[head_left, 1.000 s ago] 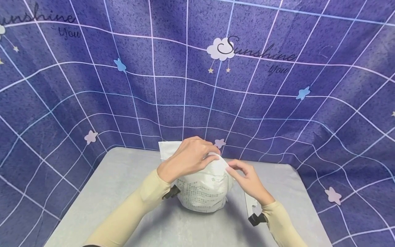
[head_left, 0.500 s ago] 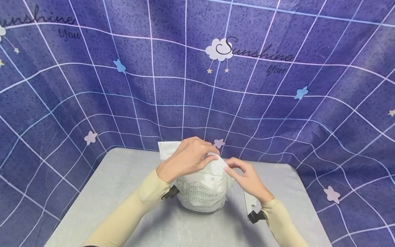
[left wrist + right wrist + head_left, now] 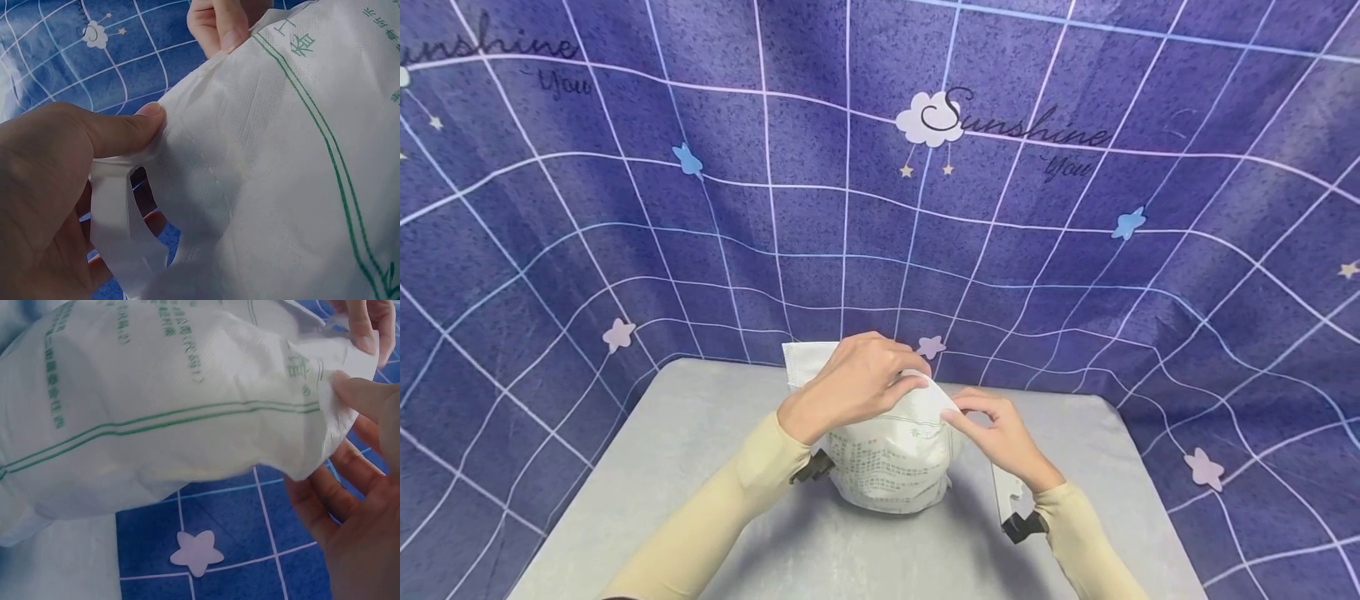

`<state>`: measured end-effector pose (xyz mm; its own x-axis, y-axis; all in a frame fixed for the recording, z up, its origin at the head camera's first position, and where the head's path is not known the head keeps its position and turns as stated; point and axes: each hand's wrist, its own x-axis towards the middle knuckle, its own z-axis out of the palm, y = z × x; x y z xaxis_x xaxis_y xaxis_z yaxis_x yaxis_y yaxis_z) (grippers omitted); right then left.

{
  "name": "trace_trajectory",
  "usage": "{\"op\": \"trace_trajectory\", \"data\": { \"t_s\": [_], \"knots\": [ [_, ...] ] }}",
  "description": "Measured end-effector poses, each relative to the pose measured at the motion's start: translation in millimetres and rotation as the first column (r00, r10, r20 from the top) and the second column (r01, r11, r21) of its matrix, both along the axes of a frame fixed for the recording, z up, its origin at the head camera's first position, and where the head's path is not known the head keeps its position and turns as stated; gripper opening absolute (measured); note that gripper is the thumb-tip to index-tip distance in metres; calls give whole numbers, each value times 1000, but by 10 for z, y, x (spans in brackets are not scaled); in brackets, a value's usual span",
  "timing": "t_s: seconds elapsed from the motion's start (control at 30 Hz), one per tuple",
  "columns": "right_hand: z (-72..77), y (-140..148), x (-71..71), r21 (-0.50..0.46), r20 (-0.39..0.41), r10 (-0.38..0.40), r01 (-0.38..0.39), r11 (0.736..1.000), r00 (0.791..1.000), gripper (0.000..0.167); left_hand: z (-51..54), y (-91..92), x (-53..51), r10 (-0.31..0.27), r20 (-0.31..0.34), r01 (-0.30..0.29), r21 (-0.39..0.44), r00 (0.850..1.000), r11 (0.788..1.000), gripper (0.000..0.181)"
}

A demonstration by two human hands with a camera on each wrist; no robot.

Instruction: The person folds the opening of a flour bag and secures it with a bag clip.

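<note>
A plump white bag (image 3: 887, 475) with green print stands upright on the table, its lower part bulging. My left hand (image 3: 857, 379) reaches over its top, and in the left wrist view the thumb (image 3: 140, 125) pinches the upper edge beside a cut-out handle hole (image 3: 147, 200), with fingers behind. At the bag's upper right edge, my right hand (image 3: 1000, 429) pinches the white material between thumb and fingers. The right wrist view shows its thumb (image 3: 359, 390) on the printed face and fingers behind the edge. What is inside the bag is hidden.
The grey table (image 3: 700, 467) has a blue-purple curtain (image 3: 820, 200) close behind it. Beside my right wrist is a flat white notched piece (image 3: 1006, 492), which I cannot identify. Each wrist carries a black camera mount.
The bag's top edge between my hands has gone from curved to straighter. Both hands keep nearly the same places, and the bag stays where it stood.
</note>
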<state>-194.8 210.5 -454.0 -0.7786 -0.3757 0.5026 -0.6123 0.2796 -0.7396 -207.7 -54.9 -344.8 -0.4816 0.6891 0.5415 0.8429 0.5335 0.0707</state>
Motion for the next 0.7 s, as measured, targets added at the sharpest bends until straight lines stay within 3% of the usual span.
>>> {"op": "trace_trajectory", "data": {
  "t_s": [0.43, 0.7],
  "knots": [
    [-52, 24, -14, -6, 21, -6, 7, 1000, 1000, 17, 60, -116, 16, -9, 62, 7, 44, 998, 999, 16],
    [-68, 54, -25, -5, 9, -3, 3, 1000, 1000, 15, 75, -145, 5, -15, 0, 15, 70, 1000, 997, 15]
  ]
}}
